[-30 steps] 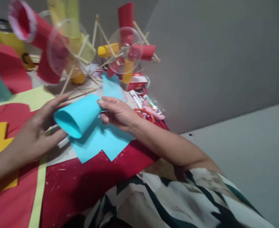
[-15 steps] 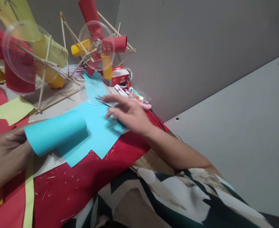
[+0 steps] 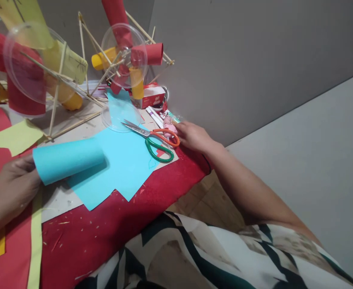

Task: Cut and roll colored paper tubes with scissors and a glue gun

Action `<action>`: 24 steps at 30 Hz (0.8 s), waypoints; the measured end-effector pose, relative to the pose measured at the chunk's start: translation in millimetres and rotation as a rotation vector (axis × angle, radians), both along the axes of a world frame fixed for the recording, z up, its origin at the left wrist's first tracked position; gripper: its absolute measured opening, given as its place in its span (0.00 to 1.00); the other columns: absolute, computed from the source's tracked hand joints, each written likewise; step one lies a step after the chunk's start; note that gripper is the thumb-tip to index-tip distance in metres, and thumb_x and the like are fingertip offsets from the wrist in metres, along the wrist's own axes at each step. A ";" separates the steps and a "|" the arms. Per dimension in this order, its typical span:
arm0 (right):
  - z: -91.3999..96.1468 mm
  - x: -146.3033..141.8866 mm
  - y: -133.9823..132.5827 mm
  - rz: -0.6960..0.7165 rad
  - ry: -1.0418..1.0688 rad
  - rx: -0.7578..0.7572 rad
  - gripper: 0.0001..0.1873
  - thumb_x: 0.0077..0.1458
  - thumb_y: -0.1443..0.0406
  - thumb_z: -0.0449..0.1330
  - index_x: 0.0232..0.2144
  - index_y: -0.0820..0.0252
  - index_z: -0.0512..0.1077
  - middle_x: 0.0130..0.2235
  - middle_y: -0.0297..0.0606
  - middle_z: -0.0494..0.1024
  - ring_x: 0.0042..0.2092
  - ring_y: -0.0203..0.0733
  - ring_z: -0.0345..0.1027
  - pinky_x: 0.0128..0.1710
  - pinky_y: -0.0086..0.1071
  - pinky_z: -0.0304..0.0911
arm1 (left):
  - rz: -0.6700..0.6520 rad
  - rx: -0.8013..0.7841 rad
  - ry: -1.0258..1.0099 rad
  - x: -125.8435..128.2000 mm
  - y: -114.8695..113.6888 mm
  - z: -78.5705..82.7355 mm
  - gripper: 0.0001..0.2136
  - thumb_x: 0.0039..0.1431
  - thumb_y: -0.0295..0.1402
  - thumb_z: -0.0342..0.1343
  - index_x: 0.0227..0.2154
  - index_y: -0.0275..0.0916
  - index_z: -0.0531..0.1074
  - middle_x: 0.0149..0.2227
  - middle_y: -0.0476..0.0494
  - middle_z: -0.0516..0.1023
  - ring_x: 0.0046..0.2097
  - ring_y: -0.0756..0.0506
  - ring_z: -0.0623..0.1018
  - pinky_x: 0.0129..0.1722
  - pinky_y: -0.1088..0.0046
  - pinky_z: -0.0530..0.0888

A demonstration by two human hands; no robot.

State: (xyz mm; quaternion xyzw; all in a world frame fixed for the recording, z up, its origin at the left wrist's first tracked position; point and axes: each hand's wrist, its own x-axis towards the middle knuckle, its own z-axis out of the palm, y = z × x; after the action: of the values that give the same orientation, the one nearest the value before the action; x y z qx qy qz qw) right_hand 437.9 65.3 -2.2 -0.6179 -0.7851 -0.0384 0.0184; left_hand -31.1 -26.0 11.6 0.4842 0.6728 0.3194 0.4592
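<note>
My left hand [image 3: 17, 186] grips one end of a rolled light-blue paper tube [image 3: 69, 158], its fingers partly inside and behind it. Beneath the tube lies a cut sheet of light-blue paper [image 3: 125, 168]. My right hand [image 3: 193, 136] is at the table's right edge, closed over the handle of a pink glue gun [image 3: 170, 125]; the fingertips are largely hidden. Scissors [image 3: 137, 129] with one orange and one green handle rest on the blue sheet beside it, blades slightly apart. A clear plastic lid [image 3: 119, 116] lies at the blade tips.
Two stick frames [image 3: 56, 92] carry clear discs with red and yellow paper tubes [image 3: 146, 54]. A red-and-white box [image 3: 152, 95] and white markers [image 3: 155, 117] stand near the wall. Red cloth [image 3: 104, 241] with paper scraps covers the front; yellow paper strips [image 3: 35, 241] lie at left.
My right hand has moved right, from above the scissors to the pink glue gun, uncovering the scissors' handles. The blue tube in my left hand has shifted slightly upward.
</note>
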 end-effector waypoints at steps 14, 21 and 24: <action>46.9 -3.0 4.9 -0.065 -0.113 0.243 0.23 0.63 0.60 0.56 0.57 0.61 0.75 0.57 0.57 0.75 0.50 0.62 0.72 0.41 0.46 0.68 | 0.084 -0.119 -0.272 18.5 8.5 7.3 0.25 0.31 0.41 0.78 0.38 0.50 0.82 0.39 0.53 0.88 0.37 0.38 0.85 0.28 0.71 0.83; 61.5 18.4 14.9 -0.077 0.688 0.442 0.20 0.47 0.61 0.64 0.44 0.59 0.80 0.41 0.44 0.81 0.39 0.47 0.74 0.39 0.42 0.72 | 0.068 -0.213 -0.312 16.1 13.3 8.4 0.34 0.22 0.38 0.78 0.42 0.55 0.82 0.36 0.56 0.88 0.36 0.36 0.85 0.33 0.65 0.85; 66.7 13.5 13.1 -0.106 1.221 0.262 0.17 0.43 0.60 0.66 0.38 0.57 0.78 0.34 0.36 0.79 0.28 0.36 0.65 0.26 0.30 0.65 | -0.021 -0.179 -0.267 10.0 13.9 1.3 0.26 0.34 0.42 0.76 0.42 0.58 0.81 0.33 0.58 0.87 0.34 0.40 0.84 0.31 0.69 0.82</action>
State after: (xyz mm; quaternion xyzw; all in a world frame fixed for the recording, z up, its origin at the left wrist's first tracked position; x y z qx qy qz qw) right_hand 451.4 78.3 64.4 -0.5590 -0.5901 0.2246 0.5375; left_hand -21.1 -12.1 12.9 0.4014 0.6264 0.3148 0.5894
